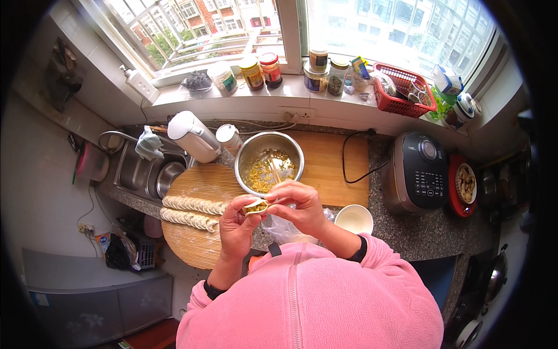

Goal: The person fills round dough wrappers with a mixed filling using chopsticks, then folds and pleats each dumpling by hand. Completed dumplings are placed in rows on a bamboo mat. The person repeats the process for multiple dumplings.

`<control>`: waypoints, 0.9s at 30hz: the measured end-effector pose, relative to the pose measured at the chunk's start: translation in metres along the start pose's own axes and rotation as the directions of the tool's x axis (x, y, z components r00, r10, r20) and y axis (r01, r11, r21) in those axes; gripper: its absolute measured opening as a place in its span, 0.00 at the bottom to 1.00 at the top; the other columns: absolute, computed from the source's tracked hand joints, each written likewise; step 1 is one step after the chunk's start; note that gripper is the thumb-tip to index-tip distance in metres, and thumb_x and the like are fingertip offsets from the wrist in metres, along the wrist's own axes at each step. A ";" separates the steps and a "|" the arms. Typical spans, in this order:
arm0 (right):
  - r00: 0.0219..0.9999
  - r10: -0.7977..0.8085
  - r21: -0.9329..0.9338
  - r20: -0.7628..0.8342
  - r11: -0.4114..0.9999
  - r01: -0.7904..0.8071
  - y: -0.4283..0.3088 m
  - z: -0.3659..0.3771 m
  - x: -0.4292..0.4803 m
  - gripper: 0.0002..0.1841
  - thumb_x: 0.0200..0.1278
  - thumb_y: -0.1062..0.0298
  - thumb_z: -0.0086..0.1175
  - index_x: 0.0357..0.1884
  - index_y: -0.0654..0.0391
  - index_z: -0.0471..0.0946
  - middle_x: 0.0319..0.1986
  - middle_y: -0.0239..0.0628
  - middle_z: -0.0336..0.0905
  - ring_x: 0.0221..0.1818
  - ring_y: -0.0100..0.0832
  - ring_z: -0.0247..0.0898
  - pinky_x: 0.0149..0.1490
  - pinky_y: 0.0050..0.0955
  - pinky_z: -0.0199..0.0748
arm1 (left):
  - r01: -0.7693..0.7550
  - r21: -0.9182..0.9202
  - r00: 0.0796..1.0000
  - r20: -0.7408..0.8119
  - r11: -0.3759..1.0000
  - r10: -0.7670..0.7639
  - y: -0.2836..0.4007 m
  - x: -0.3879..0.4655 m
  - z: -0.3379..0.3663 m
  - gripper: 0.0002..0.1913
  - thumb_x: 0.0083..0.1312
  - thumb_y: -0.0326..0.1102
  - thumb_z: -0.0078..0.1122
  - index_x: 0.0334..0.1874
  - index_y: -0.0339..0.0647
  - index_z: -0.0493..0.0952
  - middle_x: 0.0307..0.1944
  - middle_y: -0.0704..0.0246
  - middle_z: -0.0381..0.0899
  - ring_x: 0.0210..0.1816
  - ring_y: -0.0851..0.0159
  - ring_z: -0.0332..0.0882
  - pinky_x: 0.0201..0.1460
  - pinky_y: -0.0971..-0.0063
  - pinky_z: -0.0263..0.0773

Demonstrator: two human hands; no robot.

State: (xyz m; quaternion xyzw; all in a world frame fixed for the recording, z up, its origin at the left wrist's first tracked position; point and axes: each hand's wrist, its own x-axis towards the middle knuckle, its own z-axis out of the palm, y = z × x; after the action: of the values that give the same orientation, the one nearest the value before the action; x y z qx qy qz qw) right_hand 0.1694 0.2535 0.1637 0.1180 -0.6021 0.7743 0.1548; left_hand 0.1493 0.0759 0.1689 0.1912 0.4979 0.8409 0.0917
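Observation:
A half-folded dumpling (256,207) with yellow-green filling showing sits between my two hands. My left hand (236,227) cups its left side with thumb and fingers, while my right hand (301,207) pinches the wrapper's right edge. Just beyond my fingers stands a steel mixing bowl (240,172) of chopped filling (260,179), with chopsticks (274,169) leaning in it. To the left, a round ridged board (187,248) dusted with flour carries two rows of folded dumplings (187,218). Beneath my right hand lies a clear plastic bag (285,231), its contents mostly hidden.
A cream bowl (354,219) stands right of my right wrist. Behind it lies a wooden cutting board (335,165) crossed by a black cord (345,168). A rice cooker (414,174) is farther right. An electric kettle (192,135) and a sink (135,170) are at left.

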 end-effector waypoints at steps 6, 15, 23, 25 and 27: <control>0.997 -0.066 -0.050 0.042 0.996 0.068 0.001 -0.001 0.001 0.10 0.58 0.77 0.69 0.43 0.60 0.87 0.42 0.40 0.83 0.42 0.28 0.82 0.45 0.24 0.83 | 0.000 0.005 1.000 0.026 1.000 0.000 0.000 0.000 0.000 0.18 0.65 0.29 0.69 0.55 0.35 0.77 0.51 0.65 0.78 0.46 0.69 0.81 0.50 0.76 0.77; 0.974 -0.220 -0.221 0.054 0.949 0.227 -0.001 -0.003 0.001 0.09 0.54 0.78 0.70 0.38 0.59 0.87 0.34 0.39 0.85 0.38 0.32 0.83 0.44 0.27 0.79 | -0.002 0.037 0.999 0.037 0.999 0.000 0.001 -0.001 0.001 0.17 0.66 0.27 0.68 0.55 0.35 0.76 0.50 0.65 0.78 0.46 0.69 0.81 0.51 0.76 0.77; 0.991 -0.129 -0.167 0.041 0.977 0.134 -0.009 -0.002 0.004 0.09 0.53 0.78 0.70 0.38 0.59 0.87 0.36 0.39 0.85 0.41 0.33 0.82 0.45 0.28 0.80 | 0.012 0.050 1.000 0.019 0.999 -0.013 0.004 0.000 0.002 0.16 0.67 0.24 0.66 0.56 0.35 0.76 0.51 0.66 0.77 0.48 0.70 0.80 0.52 0.78 0.77; 0.989 -0.136 -0.184 0.051 0.973 0.143 -0.009 -0.002 0.003 0.09 0.53 0.78 0.70 0.38 0.59 0.87 0.37 0.39 0.85 0.41 0.33 0.82 0.46 0.28 0.80 | 0.019 0.070 0.999 0.033 0.997 -0.021 0.004 0.000 0.002 0.17 0.66 0.24 0.66 0.56 0.35 0.76 0.51 0.66 0.77 0.48 0.70 0.80 0.53 0.78 0.77; 0.987 -0.152 -0.200 0.050 0.967 0.159 -0.008 -0.002 0.004 0.09 0.53 0.78 0.70 0.38 0.59 0.87 0.36 0.39 0.85 0.41 0.33 0.82 0.46 0.28 0.80 | 0.020 0.082 0.999 0.045 0.996 -0.024 0.004 0.001 0.001 0.17 0.66 0.23 0.66 0.56 0.35 0.76 0.52 0.66 0.77 0.49 0.70 0.80 0.53 0.78 0.76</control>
State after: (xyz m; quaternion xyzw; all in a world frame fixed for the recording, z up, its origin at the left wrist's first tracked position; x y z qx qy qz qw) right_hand 0.1690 0.2577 0.1718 0.1617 -0.6695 0.6920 0.2162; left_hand 0.1492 0.0749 0.1732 0.2086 0.5314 0.8143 0.1046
